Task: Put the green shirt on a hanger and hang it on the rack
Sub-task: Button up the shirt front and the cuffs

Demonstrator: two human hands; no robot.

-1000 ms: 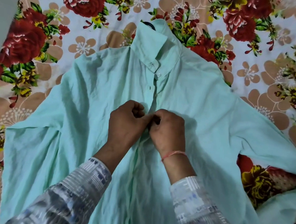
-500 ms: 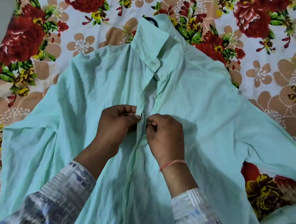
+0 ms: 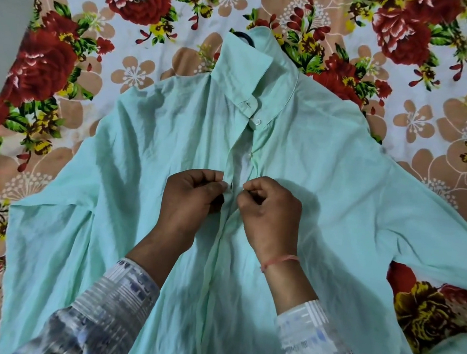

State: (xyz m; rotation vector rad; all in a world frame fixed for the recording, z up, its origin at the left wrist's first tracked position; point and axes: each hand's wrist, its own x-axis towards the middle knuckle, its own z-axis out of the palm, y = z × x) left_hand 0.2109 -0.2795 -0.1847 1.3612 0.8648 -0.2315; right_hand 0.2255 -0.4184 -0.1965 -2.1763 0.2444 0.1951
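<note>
Head view, read left to right. The floral bedspread (image 3: 50, 71) is noted under everything and is used as the flat work surface. The green shirt (image 3: 140, 173) is laid on it front-up, sleeves spread to either side, so that the front opening is presented to the hands. The left hand (image 3: 189, 201) is pinched on the left placket edge (image 3: 227, 180), where a buttonhole is held up and taut. The hanger hook (image 3: 245, 37), dark, is seen protruding just above the collar (image 3: 246, 71). The hanger is judged to be inside the shirt already, its body hidden by cloth. The top button (image 3: 257, 120) appears unfastened. The right hand (image 3: 268, 213) is curled tight on the opposite edge, apparently on a button, though that button cannot be made out. The hands are held close together at mid-chest, a narrow gap between them. The step is judged to be buttoning, done so that the shirt is kept from slipping off the hanger. No rack is in view; hanging is not yet done.
</note>
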